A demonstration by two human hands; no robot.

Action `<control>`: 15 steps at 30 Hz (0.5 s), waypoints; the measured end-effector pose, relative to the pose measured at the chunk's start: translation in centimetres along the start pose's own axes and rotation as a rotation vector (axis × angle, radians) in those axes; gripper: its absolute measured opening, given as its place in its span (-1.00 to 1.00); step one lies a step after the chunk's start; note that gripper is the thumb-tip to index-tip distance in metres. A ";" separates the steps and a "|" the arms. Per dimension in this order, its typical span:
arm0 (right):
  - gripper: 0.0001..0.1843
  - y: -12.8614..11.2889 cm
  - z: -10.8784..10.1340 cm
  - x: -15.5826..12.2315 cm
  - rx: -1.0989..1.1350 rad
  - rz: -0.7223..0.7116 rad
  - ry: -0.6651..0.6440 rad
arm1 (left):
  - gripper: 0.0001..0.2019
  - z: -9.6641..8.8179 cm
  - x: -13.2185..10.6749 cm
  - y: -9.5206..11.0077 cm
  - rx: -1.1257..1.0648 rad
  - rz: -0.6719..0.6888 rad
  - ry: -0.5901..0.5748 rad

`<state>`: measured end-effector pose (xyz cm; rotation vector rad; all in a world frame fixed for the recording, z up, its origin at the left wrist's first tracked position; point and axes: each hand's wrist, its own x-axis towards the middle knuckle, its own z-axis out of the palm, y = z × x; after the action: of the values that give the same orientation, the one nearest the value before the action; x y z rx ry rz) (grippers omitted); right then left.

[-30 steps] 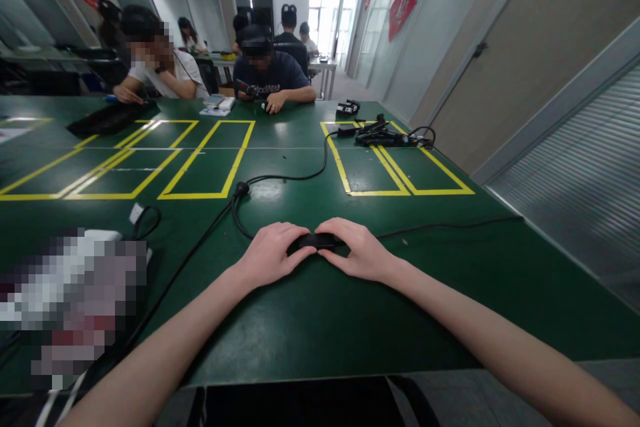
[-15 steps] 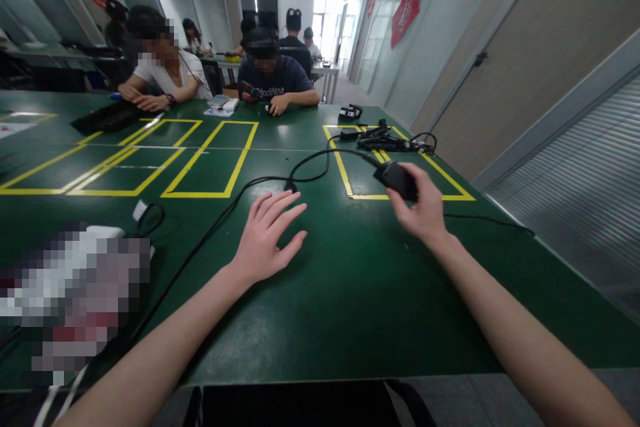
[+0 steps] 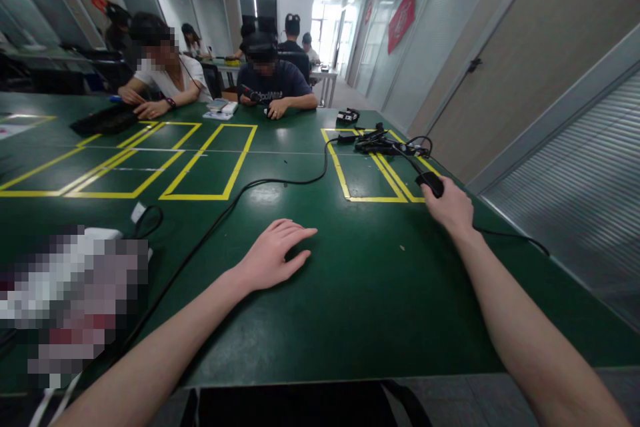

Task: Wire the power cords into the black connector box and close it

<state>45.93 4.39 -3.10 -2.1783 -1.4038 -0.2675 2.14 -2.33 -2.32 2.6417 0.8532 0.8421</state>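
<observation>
Over the right side of the green table [image 3: 345, 320], my right hand [image 3: 453, 207] grips a black power adapter [image 3: 431, 183], its fingers closed round the box. One cable leads from the adapter up toward a heap of black cables and devices [image 3: 380, 140]; a second black cable [image 3: 520, 238] trails to the right past my wrist. My left hand [image 3: 275, 253] is palm down at or just above the table, fingers stretched out and holding nothing. A long black cable [image 3: 240, 197] lies beyond it, running to a small black box [image 3: 347, 138] by the heap.
Yellow tape [image 3: 210, 197] marks rectangles on the table. A blurred-out bundle [image 3: 95, 300] lies at the left. Two people sit across the table, one by a black tray [image 3: 105, 119], the other near a white box [image 3: 220, 109]. A wall with a door [image 3: 545, 80] stands on the right.
My right hand has moved right with the adapter, and the cable end that lay by my left fingertips has been drawn away. My left hand has drawn back slightly, still open.
</observation>
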 end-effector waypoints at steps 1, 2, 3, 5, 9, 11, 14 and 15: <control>-0.41 0.1 0.3 0.1 -0.016 0.039 -0.024 | -0.65 0.0 0.0 0.0 -0.002 -0.007 -0.016; -0.42 0.2 0.5 0.1 -0.034 0.069 -0.061 | -0.66 0.0 0.0 0.0 -0.004 -0.012 -0.032; -0.43 0.3 0.6 0.2 -0.052 0.091 -0.100 | -0.66 0.0 0.0 0.0 -0.006 -0.016 -0.047; -0.43 0.3 0.5 0.2 -0.076 0.109 -0.162 | -0.68 0.0 0.0 0.2 -0.012 -0.021 -0.070; -0.41 0.3 0.2 0.1 -0.080 0.059 -0.160 | -0.69 0.0 0.0 0.4 -0.021 -0.025 -0.097; -0.41 0.6 0.2 0.2 -0.058 0.053 -0.117 | -0.68 0.0 0.0 0.4 -0.024 -0.030 -0.106; -0.42 1.7 0.7 0.6 -0.020 0.075 -0.074 | -0.70 0.0 0.0 0.4 -0.025 -0.035 -0.116; -0.43 2.2 0.9 0.8 -0.007 0.062 -0.063 | -0.71 0.0 0.0 0.3 -0.025 -0.034 -0.117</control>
<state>48.10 4.76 -4.20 -2.2494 -1.3680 -0.1822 2.29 -2.58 -2.15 2.6181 0.8495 0.6777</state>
